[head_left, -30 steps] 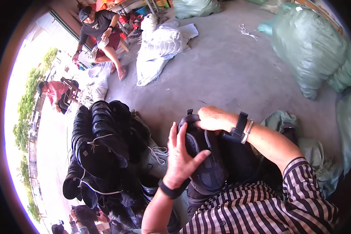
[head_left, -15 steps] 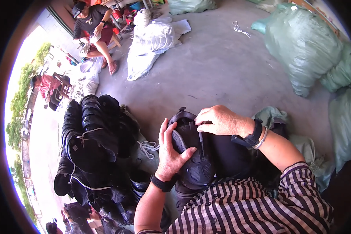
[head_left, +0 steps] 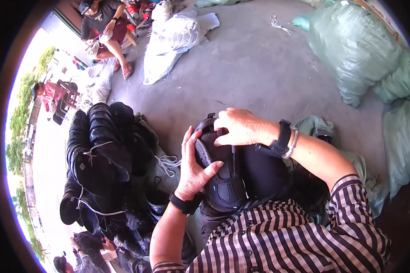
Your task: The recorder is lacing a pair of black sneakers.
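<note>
A black shoe upper (head_left: 224, 189) with mesh panels rests on my dark-trousered lap, its toe toward me and its heel loop pointing away. My left hand (head_left: 195, 172) wraps round its left side, thumb on top and fingers along the far edge. Over the opening, my right hand (head_left: 243, 128) pinches with bent fingers at the collar or tongue. Exactly what sits between those fingertips is hidden. To the left stands a big pile of nested black shoe uppers (head_left: 105, 175), tied in bundles with white cord (head_left: 100, 211).
Pale green sacks (head_left: 353, 50) stand at the right. A white sack (head_left: 175, 43) lies on the grey floor ahead, with loose white string (head_left: 280, 25) farther right. A seated person (head_left: 105, 27) works at the far left; other people sit along the left side.
My right hand has shifted along the opening toward the heel end, and its fingers now lie over the collar. The upper is turned slightly; my left hand keeps its hold.
</note>
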Demonstrator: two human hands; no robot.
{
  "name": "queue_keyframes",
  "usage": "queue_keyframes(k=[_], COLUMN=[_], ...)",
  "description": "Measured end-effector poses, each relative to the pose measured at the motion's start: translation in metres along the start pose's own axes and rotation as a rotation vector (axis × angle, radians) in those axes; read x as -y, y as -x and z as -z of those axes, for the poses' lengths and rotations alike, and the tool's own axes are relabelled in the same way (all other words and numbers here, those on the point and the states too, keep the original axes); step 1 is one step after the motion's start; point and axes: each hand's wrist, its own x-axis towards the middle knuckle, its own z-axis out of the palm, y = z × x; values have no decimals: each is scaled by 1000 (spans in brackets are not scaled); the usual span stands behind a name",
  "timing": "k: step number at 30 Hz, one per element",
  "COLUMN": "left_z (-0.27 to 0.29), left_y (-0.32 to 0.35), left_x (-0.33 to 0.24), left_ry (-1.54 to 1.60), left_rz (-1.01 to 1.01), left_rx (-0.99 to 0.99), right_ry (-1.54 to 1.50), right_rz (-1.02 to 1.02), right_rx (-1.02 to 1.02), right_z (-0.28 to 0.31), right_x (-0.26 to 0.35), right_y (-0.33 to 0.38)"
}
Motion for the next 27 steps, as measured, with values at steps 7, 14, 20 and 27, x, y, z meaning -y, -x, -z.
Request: queue_keyframes(k=[7,14,20,27], left_z=[1,-1,-5,-2], left_y=[0,3,2,1], left_x=[-4,-13,-5,-8], left_ry=[-177,-206,-188,-180], left_rz=[-21,-40,-33,-27], left_rx=[41,62,11,38], right_ry=[-281,224,45,-789], right_rz=[-168,112,-36,-115], right_rx=[240,-137,-59,355], right_z=[-1,-28,-32,4], right_x=[3,21,17,-11], right_y=[-16,-15,-27,-18])
